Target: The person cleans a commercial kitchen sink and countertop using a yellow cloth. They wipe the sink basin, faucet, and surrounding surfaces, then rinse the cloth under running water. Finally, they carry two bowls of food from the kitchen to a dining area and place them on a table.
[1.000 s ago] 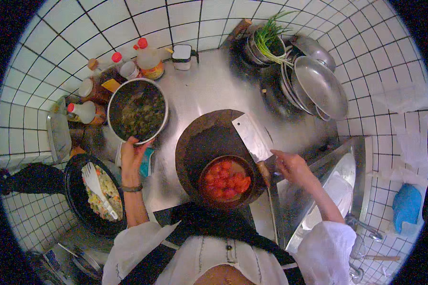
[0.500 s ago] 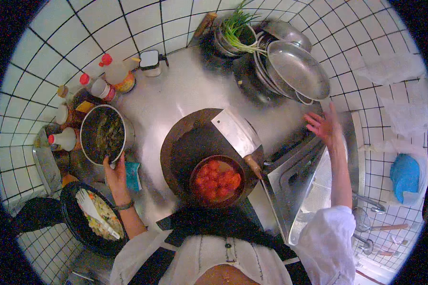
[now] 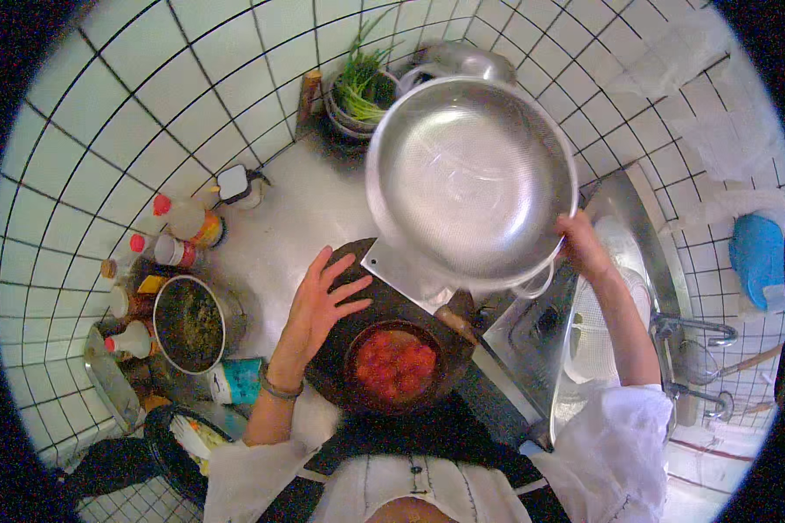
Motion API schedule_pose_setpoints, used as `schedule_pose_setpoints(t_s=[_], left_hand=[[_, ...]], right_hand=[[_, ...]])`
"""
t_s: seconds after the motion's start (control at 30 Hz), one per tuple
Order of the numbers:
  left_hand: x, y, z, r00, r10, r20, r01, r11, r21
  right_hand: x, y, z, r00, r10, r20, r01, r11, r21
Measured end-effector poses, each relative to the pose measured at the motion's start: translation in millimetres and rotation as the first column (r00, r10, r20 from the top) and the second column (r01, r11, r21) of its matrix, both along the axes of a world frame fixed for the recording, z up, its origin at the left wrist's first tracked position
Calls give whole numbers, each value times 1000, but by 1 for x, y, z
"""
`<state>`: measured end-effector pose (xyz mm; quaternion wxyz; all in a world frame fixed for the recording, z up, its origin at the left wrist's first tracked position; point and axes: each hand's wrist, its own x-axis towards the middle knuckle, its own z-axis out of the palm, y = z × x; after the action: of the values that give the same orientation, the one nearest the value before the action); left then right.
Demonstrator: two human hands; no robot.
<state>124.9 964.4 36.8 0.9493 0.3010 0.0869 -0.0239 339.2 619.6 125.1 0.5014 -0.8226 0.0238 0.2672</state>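
Observation:
My right hand (image 3: 587,248) grips the near right rim of a wide, shallow metal pan (image 3: 471,179) with loop handles. The pan is lifted and tilted, its bare inside facing me. My left hand (image 3: 323,303) is in the air with fingers spread and holds nothing. Below and between my hands lies a round dark chopping board (image 3: 331,366), with a cleaver (image 3: 406,279) across its far right edge. On the board's near part stands a dark bowl of peeled tomatoes (image 3: 397,366). Left of my left hand is a metal pot (image 3: 227,327) of dark greens.
Sauce bottles (image 3: 183,222) line the left wall. At near left sits a black pan (image 3: 170,449) with food and a white spatula. Scallions (image 3: 362,91) stand in a pot at the back. A sink (image 3: 606,314) with taps (image 3: 698,331) is at right.
My right hand, empty before, has taken the metal pan from the stack at back right and brought it toward me. My left hand has let go of the pot of greens and moved right.

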Motion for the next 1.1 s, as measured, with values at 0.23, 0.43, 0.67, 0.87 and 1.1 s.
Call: schedule_pose_setpoints(t_s=[0.23, 0.43, 0.67, 0.87, 1.1], left_hand=[[-10, 1, -12, 878, 119, -464, 16, 961, 277], [-55, 8, -6, 769, 384, -510, -112, 867, 485], [-60, -12, 16, 611, 488, -623, -144, 843, 519], [-73, -12, 0, 659, 504, -558, -181, 827, 532], [-122, 23, -14, 787, 616, -41, -302, 442, 845]], right_hand=[[24, 32, -3, 722, 636, -271, -508, 754, 417], [252, 63, -96, 168, 552, 817, 257, 776, -576], [339, 106, -132, 393, 532, 750, 479, 578, -661], [356, 65, -63, 341, 466, 816, 412, 707, -575], [260, 5, 21, 692, -216, 689, 29, 961, 273]])
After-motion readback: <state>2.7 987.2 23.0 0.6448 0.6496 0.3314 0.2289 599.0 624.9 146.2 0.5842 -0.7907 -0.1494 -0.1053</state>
